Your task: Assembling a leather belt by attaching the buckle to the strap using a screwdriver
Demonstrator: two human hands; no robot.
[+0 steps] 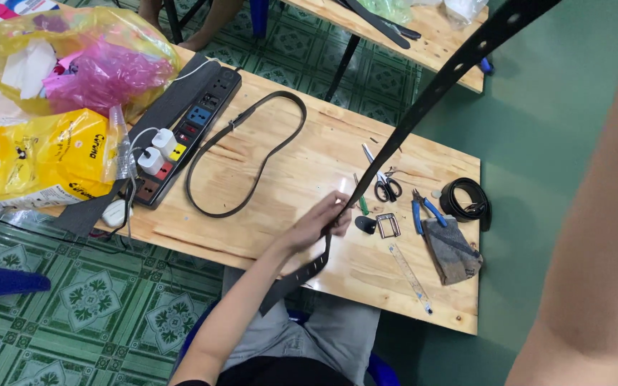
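Head view, one entry per item.

Left hand [321, 220]: clenched on a long dark belt strap [423, 100], pinching it just above the worktop [302, 164] edge so the strap ran taut.

Belt strap: stretched diagonally from my left hand up to the top right, punched holes visible along it; its short end hung below my fingers toward my lap.

Right hand: out of view; only my raised forearm showed, so I could not tell its grip.

Worktop items: second belt [241, 154] lying looped at centre; black power strip [184, 136] with plugs to its left; scissors [384, 182], metal buckle [388, 225], blue-handled pliers [423, 211], coiled belt [466, 200], grey cloth [452, 250] and clear ruler [409, 275] grouped near my left hand, within reach.
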